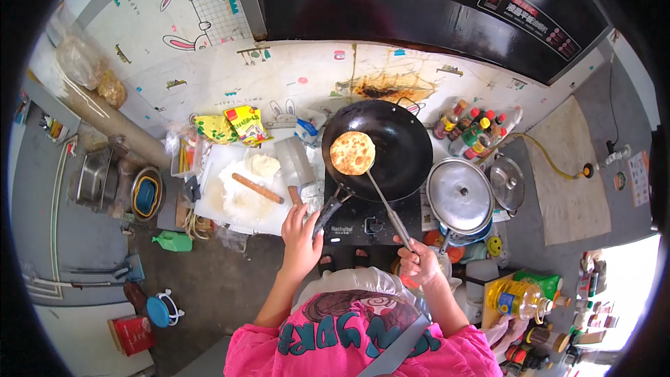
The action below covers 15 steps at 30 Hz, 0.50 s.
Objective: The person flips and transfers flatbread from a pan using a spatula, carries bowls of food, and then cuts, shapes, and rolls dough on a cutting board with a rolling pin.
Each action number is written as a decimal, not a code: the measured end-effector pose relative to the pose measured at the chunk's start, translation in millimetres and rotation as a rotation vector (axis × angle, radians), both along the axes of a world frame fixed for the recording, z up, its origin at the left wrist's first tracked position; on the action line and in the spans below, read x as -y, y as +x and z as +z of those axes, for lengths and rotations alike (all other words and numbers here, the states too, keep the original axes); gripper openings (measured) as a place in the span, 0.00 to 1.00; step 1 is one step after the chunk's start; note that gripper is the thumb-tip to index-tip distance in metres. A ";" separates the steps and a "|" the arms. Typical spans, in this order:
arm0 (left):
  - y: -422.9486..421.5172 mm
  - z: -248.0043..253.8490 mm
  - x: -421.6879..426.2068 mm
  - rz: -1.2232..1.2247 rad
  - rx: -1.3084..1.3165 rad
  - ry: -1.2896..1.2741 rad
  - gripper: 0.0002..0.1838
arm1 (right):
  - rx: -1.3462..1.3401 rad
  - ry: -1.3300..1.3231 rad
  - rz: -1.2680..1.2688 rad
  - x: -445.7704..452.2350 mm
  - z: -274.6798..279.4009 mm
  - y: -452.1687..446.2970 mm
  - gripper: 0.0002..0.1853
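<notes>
Pink shirt (300,356), nearest the camera: large teal lettering, upside down and creased. Wok (398,150): seated on a black cooktop (373,232), contains one flatbread (352,153) at its left side. Flatbread condition: round, golden, with scattered brown spots. Spatula (387,207): tip meets the flatbread's lower edge. Right hand (419,263): fingers closed around the spatula handle. Left hand (302,239): fingers extended, not wrapped, beside the ends of the wok handle and cleaver (294,160); contact cannot be determined.

Cutting board (213,201), left of the wok: carries a rolling pin (257,188) and pale dough (264,165). Metal lid (459,195) and a smaller lid (507,182), right of the wok. Capped condiment bottles (474,132) stand behind them. Oil bottle (520,301), lower right: holds yellow liquid.

Markings: wall (314,70), "HAPPY TIME"; range hood (391,0), a label including "液晶平板". Cooktop brand: too small to read reliably.
</notes>
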<state>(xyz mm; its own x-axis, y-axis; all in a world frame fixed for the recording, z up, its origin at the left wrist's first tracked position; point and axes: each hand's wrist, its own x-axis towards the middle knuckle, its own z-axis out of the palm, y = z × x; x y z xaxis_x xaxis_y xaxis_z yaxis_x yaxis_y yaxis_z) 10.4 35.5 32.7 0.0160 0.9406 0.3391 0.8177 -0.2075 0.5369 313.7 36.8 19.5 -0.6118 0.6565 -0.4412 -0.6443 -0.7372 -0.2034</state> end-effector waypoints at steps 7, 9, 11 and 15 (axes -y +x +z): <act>5.5 3.3 -2.3 0.014 -0.018 0.009 0.25 | -0.138 -0.006 -0.016 2.1 -1.5 6.7 0.20; 10.2 3.8 -3.2 0.014 -0.017 0.007 0.25 | -0.162 -0.011 -0.002 -1.7 -1.1 9.3 0.20; 15.9 5.6 -5.4 0.008 -0.011 0.005 0.25 | -0.207 -0.052 0.015 -5.7 -6.4 10.8 0.20; 23.6 9.1 -10.6 -0.004 -0.013 0.009 0.25 | -0.367 -0.134 0.030 -7.3 -7.3 13.8 0.20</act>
